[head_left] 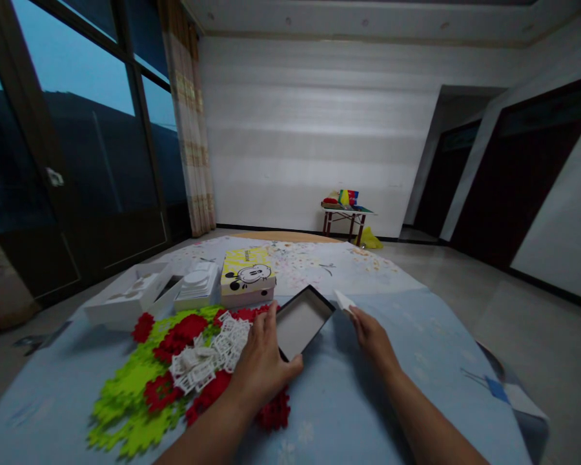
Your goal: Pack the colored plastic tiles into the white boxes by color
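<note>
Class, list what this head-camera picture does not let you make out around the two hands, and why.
Head view: white piece in the right hand, too small, finger-covered.
Head view: near corner of the dark tray, hidden under the left hand.
Head view: red pieces, partly under the left forearm.
Head view: items on the far table, too small.

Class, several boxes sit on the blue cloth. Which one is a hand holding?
The dark shallow box, tilted in the left hand; the white boxes and yellow box lie untouched.
</note>
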A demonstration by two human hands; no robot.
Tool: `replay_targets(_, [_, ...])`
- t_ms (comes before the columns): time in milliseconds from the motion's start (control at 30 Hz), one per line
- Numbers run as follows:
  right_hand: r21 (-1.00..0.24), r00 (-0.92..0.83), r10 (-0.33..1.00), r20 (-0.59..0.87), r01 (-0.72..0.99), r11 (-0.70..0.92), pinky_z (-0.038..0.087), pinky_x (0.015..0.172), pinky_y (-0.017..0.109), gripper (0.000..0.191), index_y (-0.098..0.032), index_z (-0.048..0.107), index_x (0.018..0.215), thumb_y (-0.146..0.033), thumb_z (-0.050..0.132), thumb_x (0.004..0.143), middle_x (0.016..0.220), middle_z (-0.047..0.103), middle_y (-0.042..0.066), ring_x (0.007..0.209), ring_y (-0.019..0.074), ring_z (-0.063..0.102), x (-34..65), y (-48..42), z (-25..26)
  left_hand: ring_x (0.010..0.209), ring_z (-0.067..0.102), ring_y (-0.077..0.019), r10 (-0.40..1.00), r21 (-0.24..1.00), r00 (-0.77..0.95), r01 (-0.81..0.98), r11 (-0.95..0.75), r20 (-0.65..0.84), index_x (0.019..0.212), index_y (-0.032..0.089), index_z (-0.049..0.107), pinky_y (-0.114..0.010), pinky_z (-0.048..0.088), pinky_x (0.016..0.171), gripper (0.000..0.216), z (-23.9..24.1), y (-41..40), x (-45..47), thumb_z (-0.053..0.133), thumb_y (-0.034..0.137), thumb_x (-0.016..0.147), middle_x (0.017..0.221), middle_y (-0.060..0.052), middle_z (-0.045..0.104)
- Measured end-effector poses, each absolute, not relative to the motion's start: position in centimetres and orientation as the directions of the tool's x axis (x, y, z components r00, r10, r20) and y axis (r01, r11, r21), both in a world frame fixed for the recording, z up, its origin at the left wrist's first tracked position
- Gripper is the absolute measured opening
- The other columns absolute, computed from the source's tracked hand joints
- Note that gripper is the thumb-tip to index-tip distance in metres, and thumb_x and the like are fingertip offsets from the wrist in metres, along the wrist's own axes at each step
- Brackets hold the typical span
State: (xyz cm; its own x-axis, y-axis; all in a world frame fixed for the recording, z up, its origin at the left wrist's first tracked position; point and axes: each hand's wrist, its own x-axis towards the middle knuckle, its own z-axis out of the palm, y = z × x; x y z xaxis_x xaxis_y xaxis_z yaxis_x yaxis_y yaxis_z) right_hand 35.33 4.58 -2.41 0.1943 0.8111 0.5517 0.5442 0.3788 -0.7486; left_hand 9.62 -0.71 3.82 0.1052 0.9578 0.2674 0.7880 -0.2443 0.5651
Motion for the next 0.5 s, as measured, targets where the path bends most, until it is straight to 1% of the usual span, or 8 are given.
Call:
replay_targets(67, [-0.706, 0.256, 0.736, 0.626, 0.587, 0.396, 0.037, 0.100, 0.051, 0.035, -0.025, 0.069, 0.102, -0.047, 0.055, 0.079, 0.108, 0.068, 0.007, 0.108, 0.0284, 0.057, 36.2, 3.7, -0.2, 0.131, 0.032, -0.0315, 0.962, 0.552, 0.112, 0.800, -0.236, 0.249, 0.143, 0.015, 0.013, -0.041, 0.026, 0.108, 0.096, 3.7, -0.5, 10.5, 0.060, 0.039, 0.063, 0.139, -0.018, 0.031])
replay_targets(133, [-0.615, 0.229, 0.667, 0.709, 0.665, 0.424, 0.039, 0.099, 0.048, 0.033, -0.025, 0.069, 0.104, -0.045, 0.056, 0.081, 0.110, 0.067, 0.008, 0.107, 0.0265, 0.058, 36.4, 2.0, 2.2, 0.131, 0.031, -0.0330, 0.965, 0.543, 0.128, 0.806, -0.235, 0.227, 0.143, 0.011, 0.012, -0.041, 0.025, 0.108, 0.099, 3.4, -0.2, 11.4, 0.061, 0.040, 0.062, 0.139, -0.020, 0.030])
replay_targets(200, [-0.557, 0.171, 0.641, 0.748, 0.687, 0.467, 0.043, 0.096, 0.046, 0.029, -0.027, 0.068, 0.105, -0.041, 0.056, 0.082, 0.109, 0.067, 0.006, 0.104, 0.0250, 0.060, 35.9, 0.0, 4.5, 0.129, 0.033, -0.0339, 0.968, 0.540, 0.142, 0.808, -0.234, 0.207, 0.143, 0.008, 0.014, -0.040, 0.026, 0.107, 0.100, 3.0, 0.1, 12.2, 0.061, 0.040, 0.060, 0.138, -0.022, 0.033])
replay_targets(267, [-0.499, 0.060, 0.650, 0.758, 0.695, 0.517, 0.046, 0.093, 0.045, 0.026, -0.031, 0.069, 0.103, -0.039, 0.057, 0.082, 0.108, 0.068, 0.004, 0.102, 0.0251, 0.061, 35.1, -2.0, 6.1, 0.129, 0.034, -0.0350, 0.975, 0.543, 0.137, 0.812, -0.213, 0.178, 0.142, 0.007, 0.016, -0.041, 0.025, 0.107, 0.100, 2.7, 0.5, 12.9, 0.062, 0.040, 0.059, 0.136, -0.023, 0.035])
replay_targets(367, [-0.433, -0.079, 0.649, 0.757, 0.683, 0.588, 0.051, 0.086, 0.043, 0.023, -0.035, 0.069, 0.101, -0.037, 0.061, 0.080, 0.103, 0.070, 0.003, 0.096, 0.0253, 0.064, 33.8, -4.0, 7.0, 0.130, 0.031, -0.0368, 0.985, 0.555, 0.116, 0.815, -0.169, 0.131, 0.142, 0.007, 0.013, -0.042, 0.026, 0.105, 0.104, 2.2, 0.9, 13.4, 0.063, 0.042, 0.058, 0.137, -0.025, 0.034])
replay_targets(500, [-0.380, -0.229, 0.690, 0.687, 0.695, 0.610, 0.054, 0.082, 0.037, 0.021, -0.033, 0.069, 0.101, -0.034, 0.058, 0.083, 0.099, 0.071, 0.004, 0.091, 0.0217, 0.066, 32.4, -4.5, 6.3, 0.130, 0.031, -0.0351, 0.986, 0.550, 0.103, 0.820, -0.157, 0.129, 0.143, 0.006, 0.008, -0.040, 0.028, 0.103, 0.106, 2.0, 0.9, 13.5, 0.062, 0.042, 0.059, 0.137, -0.023, 0.035])
